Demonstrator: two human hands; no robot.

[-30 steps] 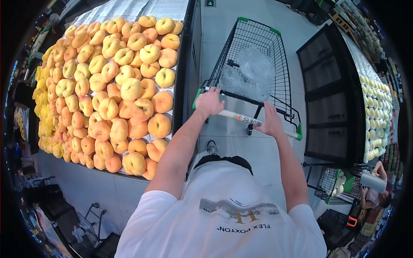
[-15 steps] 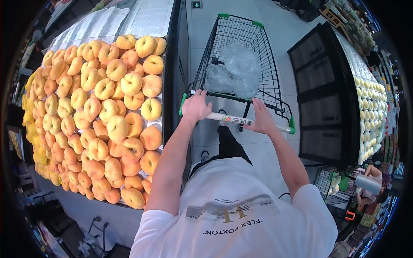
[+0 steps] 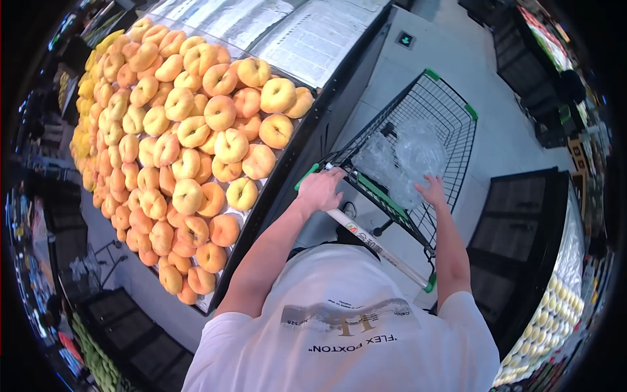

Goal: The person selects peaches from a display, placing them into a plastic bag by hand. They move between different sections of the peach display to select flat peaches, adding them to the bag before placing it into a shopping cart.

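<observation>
Left grip (image 3: 320, 189) closed round white handle (image 3: 379, 251) of black wire cart (image 3: 450, 124); right grip (image 3: 433, 191) on crumpled clear bags (image 3: 408, 153) inside, we cannot tell if pinching.

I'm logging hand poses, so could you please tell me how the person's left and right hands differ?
The left hand is closed around the cart's handle; the right hand is off it, fingers spread. The left hand sits nearest the peaches; the right hand reaches to the clear plastic bags. Both are bare.
</observation>
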